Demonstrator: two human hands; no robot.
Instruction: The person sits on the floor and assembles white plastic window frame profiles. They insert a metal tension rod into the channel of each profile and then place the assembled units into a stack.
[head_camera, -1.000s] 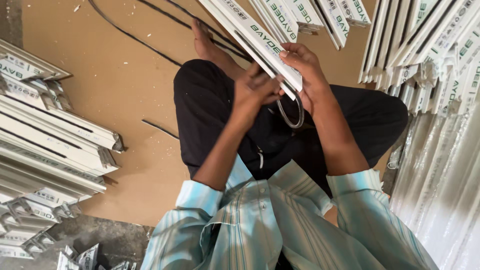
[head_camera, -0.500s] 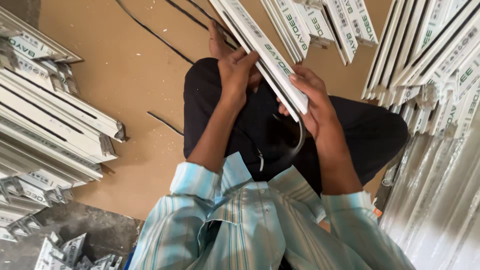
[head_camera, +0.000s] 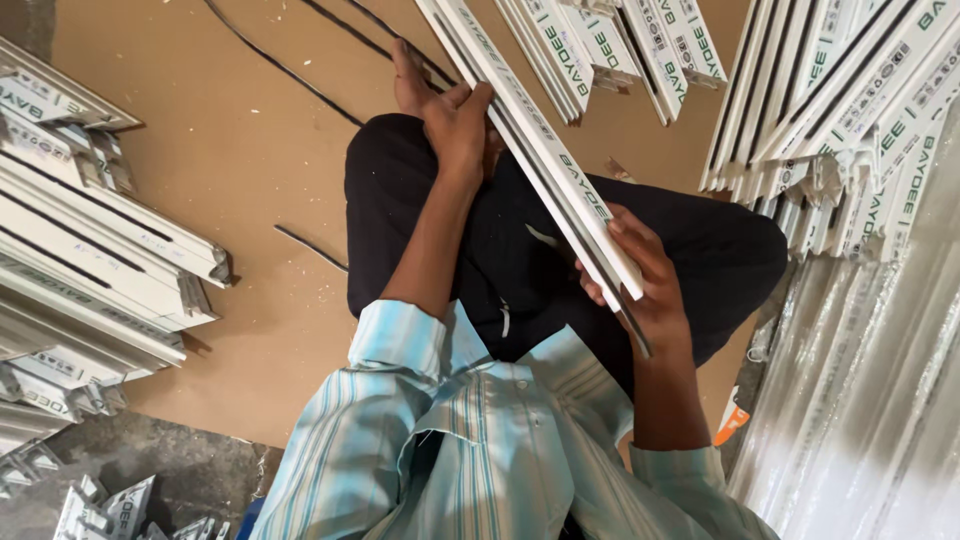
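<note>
I sit cross-legged on a brown board floor (head_camera: 250, 200) with stacks of white profiles on both sides: a big pile (head_camera: 90, 250) on my left, more leaning lengths (head_camera: 840, 110) at the far right, and a few shorter pieces (head_camera: 600, 50) far ahead. Across my lap runs one long white profile (head_camera: 545, 160), slanting from far left down toward my right knee, with a dark gasket strip (head_camera: 632, 325) showing along its near edge and poking out past the end. My left hand (head_camera: 455, 125) is closed over the profile farther up, fingers wrapped across its top face. My right hand (head_camera: 640, 275) cups the near end from underneath, thumb pressing on the face, so it is clamped on the profile too. Loose black strips (head_camera: 280, 65) lie on the floor beyond my knees. The risk I see: the profile is long and rests only in my two grips, so if my right hand slackens the near end could drop or twist, and the gasket could pull out of its groove or kink at the tip. The cut end could also nick my palm.
</note>
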